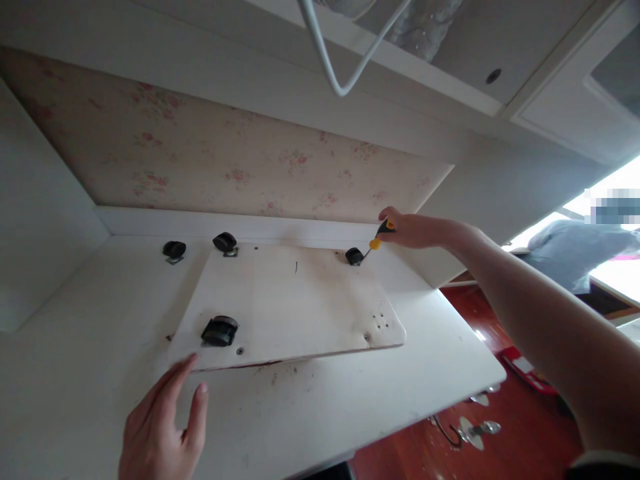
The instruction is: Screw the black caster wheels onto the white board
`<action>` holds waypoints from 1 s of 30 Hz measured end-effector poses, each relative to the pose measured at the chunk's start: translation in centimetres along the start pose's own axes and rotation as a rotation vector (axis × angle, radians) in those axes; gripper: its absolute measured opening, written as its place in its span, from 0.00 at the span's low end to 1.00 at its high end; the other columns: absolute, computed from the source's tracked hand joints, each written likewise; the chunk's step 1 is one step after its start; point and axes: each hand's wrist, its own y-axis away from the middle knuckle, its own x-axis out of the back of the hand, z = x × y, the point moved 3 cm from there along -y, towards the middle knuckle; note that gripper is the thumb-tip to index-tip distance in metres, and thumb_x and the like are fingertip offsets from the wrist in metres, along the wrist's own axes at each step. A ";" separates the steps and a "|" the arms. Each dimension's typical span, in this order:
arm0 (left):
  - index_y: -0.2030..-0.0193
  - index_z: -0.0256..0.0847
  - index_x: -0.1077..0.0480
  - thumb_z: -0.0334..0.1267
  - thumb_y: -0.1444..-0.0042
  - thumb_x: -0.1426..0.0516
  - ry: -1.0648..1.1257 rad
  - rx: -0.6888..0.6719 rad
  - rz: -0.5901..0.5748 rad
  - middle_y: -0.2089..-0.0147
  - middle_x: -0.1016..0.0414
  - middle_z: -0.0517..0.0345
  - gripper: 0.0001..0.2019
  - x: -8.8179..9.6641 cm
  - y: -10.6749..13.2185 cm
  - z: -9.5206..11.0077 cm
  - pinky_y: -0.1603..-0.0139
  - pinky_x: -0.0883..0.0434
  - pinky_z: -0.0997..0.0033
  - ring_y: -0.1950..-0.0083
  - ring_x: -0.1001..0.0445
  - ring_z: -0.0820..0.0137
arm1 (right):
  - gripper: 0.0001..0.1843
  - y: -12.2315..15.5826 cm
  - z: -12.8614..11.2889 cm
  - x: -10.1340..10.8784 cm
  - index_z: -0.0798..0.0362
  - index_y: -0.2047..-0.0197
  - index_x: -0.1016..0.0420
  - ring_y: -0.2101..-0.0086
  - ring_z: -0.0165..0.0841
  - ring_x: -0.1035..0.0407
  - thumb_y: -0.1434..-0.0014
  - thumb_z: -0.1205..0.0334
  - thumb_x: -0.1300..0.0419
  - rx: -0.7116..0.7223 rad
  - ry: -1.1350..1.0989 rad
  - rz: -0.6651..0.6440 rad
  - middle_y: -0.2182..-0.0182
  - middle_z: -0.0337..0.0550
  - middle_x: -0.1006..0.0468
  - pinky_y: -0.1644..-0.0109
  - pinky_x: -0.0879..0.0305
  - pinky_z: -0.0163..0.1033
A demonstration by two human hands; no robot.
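A white board (295, 300) lies flat on a white desk (350, 400), with black caster wheels on it. My right hand (407, 230) is closed round a yellow-and-black screwdriver (379, 238), its tip at the far-right caster (354, 256). My left hand (163, 423) lies open, fingers stretched out and touching the board's near-left edge, close to the near-left caster (220, 331). A third caster (225, 243) sits at the board's far-left corner. The near-right corner (379, 323) shows only small screw holes.
A loose caster (174, 250) rests on the desk by the floral back panel (225, 167). Another person in a blue-grey top (575, 250) is at the right, by a bright window. Metal parts (475, 427) lie on the red wooden floor below the desk edge.
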 end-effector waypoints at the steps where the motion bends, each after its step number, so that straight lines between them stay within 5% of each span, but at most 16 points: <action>1: 0.39 0.37 0.34 0.41 0.37 0.44 0.000 0.001 0.002 0.47 0.23 0.41 0.21 0.0 0.0 0.0 0.48 0.27 0.53 0.50 0.23 0.55 | 0.26 0.2 0.1 0.0 0.48 0.40 0.36 0.69 0.36 0.26 0.38 0.47 0.45 0.032 -0.009 -0.028 0.62 0.46 0.19 0.67 0.37 0.38; 4: 0.38 0.38 0.34 0.40 0.37 0.43 0.011 -0.001 0.009 0.46 0.24 0.41 0.21 0.0 0.0 0.0 0.47 0.28 0.52 0.49 0.23 0.55 | 0.25 0.5 0.4 0.2 0.50 0.42 0.35 0.67 0.38 0.26 0.38 0.48 0.45 0.026 0.032 -0.028 0.60 0.50 0.20 0.66 0.37 0.40; 8: 0.39 0.38 0.34 0.41 0.37 0.43 0.024 -0.005 0.014 0.47 0.23 0.41 0.21 0.0 0.0 0.0 0.47 0.28 0.51 0.50 0.23 0.55 | 0.34 0.4 0.3 0.5 0.56 0.45 0.29 0.61 0.50 0.26 0.40 0.35 0.49 -0.077 0.130 0.028 0.58 0.61 0.21 0.62 0.37 0.47; 16: 0.36 0.40 0.36 0.39 0.38 0.43 0.023 -0.020 0.008 0.46 0.24 0.43 0.23 0.2 0.0 0.1 0.46 0.28 0.53 0.49 0.23 0.56 | 0.41 0.1 0.1 0.6 0.52 0.64 0.19 0.57 0.58 0.27 0.42 0.26 0.58 -0.173 0.170 0.049 0.63 0.62 0.21 0.61 0.35 0.55; 19: 0.35 0.40 0.37 0.39 0.37 0.43 0.015 -0.014 -0.005 0.46 0.24 0.42 0.24 0.2 -0.1 0.0 0.46 0.28 0.53 0.49 0.23 0.56 | 0.40 0.4 0.2 0.4 0.53 0.54 0.21 0.59 0.56 0.26 0.41 0.27 0.56 -0.141 0.123 0.043 0.60 0.62 0.21 0.62 0.35 0.53; 23: 0.35 0.41 0.37 0.40 0.37 0.44 -0.003 -0.006 -0.006 0.44 0.25 0.43 0.24 0.3 0.1 0.0 0.44 0.29 0.54 0.47 0.24 0.56 | 0.30 0.9 0.2 0.0 0.50 0.37 0.37 0.64 0.39 0.26 0.36 0.43 0.49 0.028 0.019 -0.009 0.60 0.50 0.19 0.63 0.34 0.41; 27: 0.34 0.41 0.38 0.39 0.37 0.43 -0.005 -0.022 -0.003 0.44 0.25 0.44 0.25 0.4 0.2 0.0 0.43 0.29 0.55 0.47 0.24 0.57 | 0.27 0.9 0.7 -0.2 0.50 0.44 0.31 0.64 0.41 0.26 0.38 0.42 0.46 0.056 0.024 0.010 0.60 0.51 0.20 0.63 0.36 0.40; 30: 0.35 0.40 0.37 0.39 0.37 0.43 0.000 -0.016 0.008 0.45 0.24 0.43 0.24 0.3 0.2 0.1 0.43 0.29 0.54 0.48 0.24 0.56 | 0.35 0.5 1.0 -0.3 0.55 0.48 0.27 0.63 0.48 0.26 0.40 0.33 0.50 -0.026 0.068 0.044 0.61 0.59 0.21 0.64 0.37 0.45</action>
